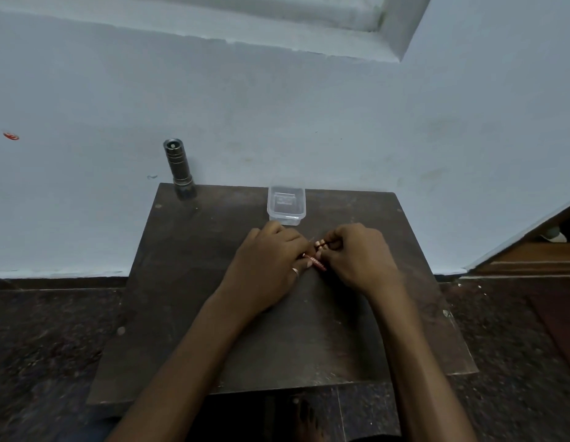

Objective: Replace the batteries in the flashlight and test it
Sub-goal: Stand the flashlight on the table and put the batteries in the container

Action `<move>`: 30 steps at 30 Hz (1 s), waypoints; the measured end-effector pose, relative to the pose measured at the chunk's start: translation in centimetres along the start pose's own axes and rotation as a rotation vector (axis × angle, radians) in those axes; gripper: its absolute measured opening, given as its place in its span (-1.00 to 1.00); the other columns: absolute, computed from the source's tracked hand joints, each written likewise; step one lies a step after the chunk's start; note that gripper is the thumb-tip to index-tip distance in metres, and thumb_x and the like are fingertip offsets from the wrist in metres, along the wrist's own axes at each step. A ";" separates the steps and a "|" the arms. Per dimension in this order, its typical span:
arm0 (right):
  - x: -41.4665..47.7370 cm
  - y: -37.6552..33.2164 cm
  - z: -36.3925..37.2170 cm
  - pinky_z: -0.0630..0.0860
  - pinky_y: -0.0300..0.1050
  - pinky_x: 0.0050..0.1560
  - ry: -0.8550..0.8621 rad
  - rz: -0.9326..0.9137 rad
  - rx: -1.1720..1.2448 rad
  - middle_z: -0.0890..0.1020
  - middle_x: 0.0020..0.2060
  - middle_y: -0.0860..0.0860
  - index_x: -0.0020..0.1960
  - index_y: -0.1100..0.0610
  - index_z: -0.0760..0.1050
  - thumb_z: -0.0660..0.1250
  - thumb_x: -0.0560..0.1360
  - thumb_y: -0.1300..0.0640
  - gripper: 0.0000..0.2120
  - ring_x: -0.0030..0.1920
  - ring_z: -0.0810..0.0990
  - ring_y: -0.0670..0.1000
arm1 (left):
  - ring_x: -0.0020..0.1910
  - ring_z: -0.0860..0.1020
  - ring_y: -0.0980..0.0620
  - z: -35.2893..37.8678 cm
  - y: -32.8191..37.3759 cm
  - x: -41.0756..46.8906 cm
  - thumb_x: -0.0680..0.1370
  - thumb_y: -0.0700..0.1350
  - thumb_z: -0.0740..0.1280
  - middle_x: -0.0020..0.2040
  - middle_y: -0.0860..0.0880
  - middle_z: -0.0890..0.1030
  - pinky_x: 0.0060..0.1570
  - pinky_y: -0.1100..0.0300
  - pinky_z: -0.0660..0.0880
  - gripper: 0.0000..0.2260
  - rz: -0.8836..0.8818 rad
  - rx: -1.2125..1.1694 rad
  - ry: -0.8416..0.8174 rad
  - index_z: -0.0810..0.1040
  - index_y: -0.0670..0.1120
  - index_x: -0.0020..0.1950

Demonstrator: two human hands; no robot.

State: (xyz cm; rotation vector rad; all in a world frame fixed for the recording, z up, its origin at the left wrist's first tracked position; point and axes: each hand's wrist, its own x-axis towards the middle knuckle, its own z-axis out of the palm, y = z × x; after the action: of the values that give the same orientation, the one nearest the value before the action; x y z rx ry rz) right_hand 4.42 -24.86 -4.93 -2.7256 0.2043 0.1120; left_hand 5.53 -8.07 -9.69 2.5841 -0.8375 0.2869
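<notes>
A dark metal flashlight [178, 169] stands upright at the far left corner of the small wooden table [188, 298]. Both of my hands meet at the middle of the table. My left hand [271, 260] is closed over a red battery [315, 262] whose end shows under the fingers. My right hand [357, 256] pinches a small dark part with metal contacts [322, 244], likely a battery holder, right beside that battery. Most of both items is hidden by my fingers.
A small clear plastic container [286, 204] sits open just behind my hands. The table stands against a pale blue wall [86, 122] on a dark speckled floor [48, 339]. A wooden door frame [532, 253] is at the right.
</notes>
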 end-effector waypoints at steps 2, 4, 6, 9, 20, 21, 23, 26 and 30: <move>-0.2 -0.1 -0.1 0.60 -0.02 0.05 -0.009 -0.016 0.008 0.73 -0.06 0.05 0.01 0.04 0.71 0.47 0.45 0.09 -0.85 0.03 0.67 0.10 | 0.05 0.49 -0.02 0.0 -0.3 -0.1 0.55 0.11 0.23 0.02 0.11 0.61 -0.10 0.10 0.34 -0.77 0.025 0.024 -0.027 0.59 0.05 0.05; -0.2 -0.1 -0.1 0.60 -0.03 0.04 -0.014 -0.012 0.009 0.74 -0.07 0.05 0.00 0.04 0.71 0.48 0.45 0.08 -0.86 0.02 0.67 0.10 | 0.04 0.49 -0.04 0.1 -0.3 -0.2 0.54 0.14 0.12 0.01 0.06 0.60 -0.09 0.08 0.38 -0.68 0.032 0.024 -0.049 0.59 0.03 0.05; -0.3 -0.2 -0.2 0.55 -0.12 -0.05 -0.012 -0.007 -0.016 0.74 -0.10 0.05 -0.06 0.05 0.71 0.47 0.46 0.07 -0.90 0.00 0.66 0.11 | 0.03 0.48 -0.05 0.2 -0.1 -0.3 0.54 0.15 0.06 0.00 0.03 0.59 -0.07 0.07 0.40 -0.63 0.026 0.002 -0.064 0.58 0.00 0.04; -0.4 -0.4 -0.3 0.43 -0.18 -0.14 -0.010 -0.009 -0.033 0.73 -0.12 0.07 -0.10 0.06 0.70 0.45 0.46 0.11 -0.94 0.00 0.65 0.13 | 0.02 0.49 -0.05 0.2 -0.2 -0.5 0.55 0.12 0.08 -0.01 0.02 0.59 -0.05 0.05 0.43 -0.65 0.036 -0.025 -0.056 0.57 -0.02 0.03; 0.4 -0.4 -1.5 0.55 0.06 -0.08 0.191 -0.175 -0.023 0.55 -0.05 0.01 0.01 0.06 0.62 0.35 0.56 0.05 -0.88 0.03 0.54 0.10 | 0.04 0.48 -0.09 -4.5 -2.4 1.9 0.54 -0.08 0.38 0.00 -0.04 0.64 -0.01 0.02 0.46 -0.88 -0.123 -0.062 0.241 0.63 -0.07 0.03; 0.9 -0.7 -2.0 0.55 0.06 -0.07 0.251 -0.205 0.020 0.54 -0.04 0.02 0.02 0.06 0.62 0.36 0.56 0.05 -0.88 0.03 0.53 0.10 | 0.07 0.47 -0.10 -4.9 -2.8 3.0 0.54 -0.09 0.39 0.02 -0.05 0.63 0.00 0.04 0.45 -0.89 -0.145 -0.050 0.247 0.64 -0.06 0.03; 2.3 -1.7 -2.8 0.53 0.01 -0.04 0.329 -0.260 0.064 0.52 0.01 0.06 0.04 0.08 0.63 0.39 0.55 0.09 -0.89 0.05 0.52 0.09 | 0.15 0.45 -0.10 -5.2 -3.5 5.3 0.52 -0.09 0.41 0.11 -0.07 0.60 0.03 0.09 0.40 -0.87 -0.161 0.013 0.209 0.65 -0.05 0.05; 4.8 -3.3 -3.3 0.40 -0.13 -0.04 0.293 -0.314 0.035 0.48 0.06 0.10 0.07 0.09 0.64 0.42 0.54 0.13 -0.88 0.09 0.48 0.09 | 0.25 0.40 -0.09 -4.7 -4.1 7.9 0.53 -0.07 0.40 0.24 -0.08 0.56 0.07 0.15 0.36 -0.81 -0.184 0.083 0.055 0.67 -0.05 0.12; 7.8 -4.4 -2.6 0.34 -0.18 -0.03 0.159 -0.318 -0.042 0.43 0.13 0.13 0.09 0.08 0.64 0.41 0.54 0.17 -0.86 0.14 0.44 0.10 | 0.31 0.35 -0.11 -3.6 -4.7 8.3 0.52 -0.07 0.41 0.29 -0.09 0.50 0.18 0.10 0.39 -0.78 -0.243 0.094 -0.059 0.66 -0.04 0.15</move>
State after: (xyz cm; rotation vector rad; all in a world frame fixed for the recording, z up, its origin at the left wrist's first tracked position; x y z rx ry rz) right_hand 12.90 -22.85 -1.68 -2.7693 -0.1903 -0.1931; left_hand 14.78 -7.28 -5.31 2.7593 -0.5321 0.1831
